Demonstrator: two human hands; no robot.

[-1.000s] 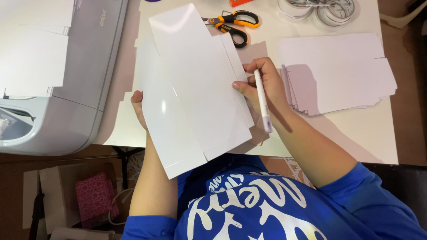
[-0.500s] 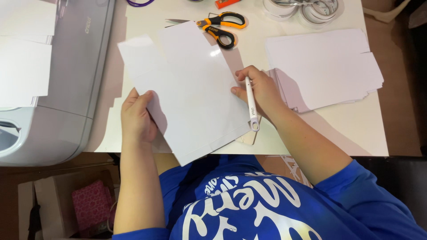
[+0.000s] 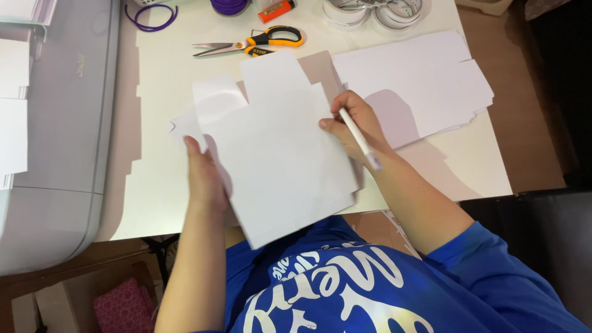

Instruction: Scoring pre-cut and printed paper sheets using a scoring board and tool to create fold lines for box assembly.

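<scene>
A white die-cut card sheet (image 3: 277, 154) with tabs at its top is held above the white table (image 3: 160, 111) by both hands. My left hand (image 3: 203, 179) grips its left edge, thumb on top. My right hand (image 3: 354, 126) pinches the sheet's right edge and also holds a white pen-like tool (image 3: 361, 143) that points back toward my forearm.
A stack of white card sheets (image 3: 419, 86) lies to the right. Orange-handled scissors (image 3: 259, 43), a purple cord loop (image 3: 151, 15), an orange lighter (image 3: 275, 10) and tape rolls (image 3: 370, 12) sit at the far edge. A grey cutting machine (image 3: 61, 129) fills the left.
The sheet has been turned and spread flatter, with its tabs now pointing away from me. My left hand moved onto its left edge; the view shifted down a little.
</scene>
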